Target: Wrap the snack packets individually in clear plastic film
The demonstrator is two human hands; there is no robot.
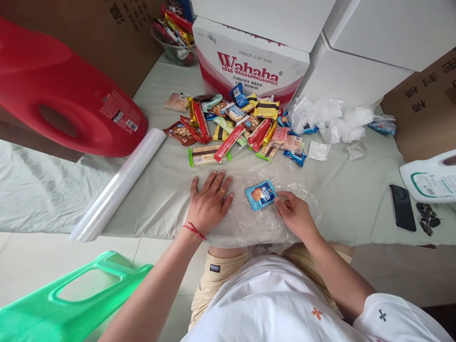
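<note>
On a sheet of clear plastic film [285, 228] near the front edge lies a small blue snack packet [261, 194]. My right hand [294, 213] pinches the right edge of this packet between thumb and fingers. To its left, my left hand [210, 197] rests palm down, fingers spread, beside the film on the cloth; it holds nothing. Just beyond both hands spreads a pile of wrapped snacks [228, 142], with red, yellow, blue and green wrappers. A roll of clear plastic film [119, 185] lies slanted at the left.
A red jug [89, 109] stands at the left and a Wahaha carton [249, 66] behind the snacks. Crumpled clear wrapped bundles [331, 118] sit back right. A phone [402, 207], keys [427, 218] and a white bottle [432, 178] lie at the right. A green plastic stool [78, 294] is below.
</note>
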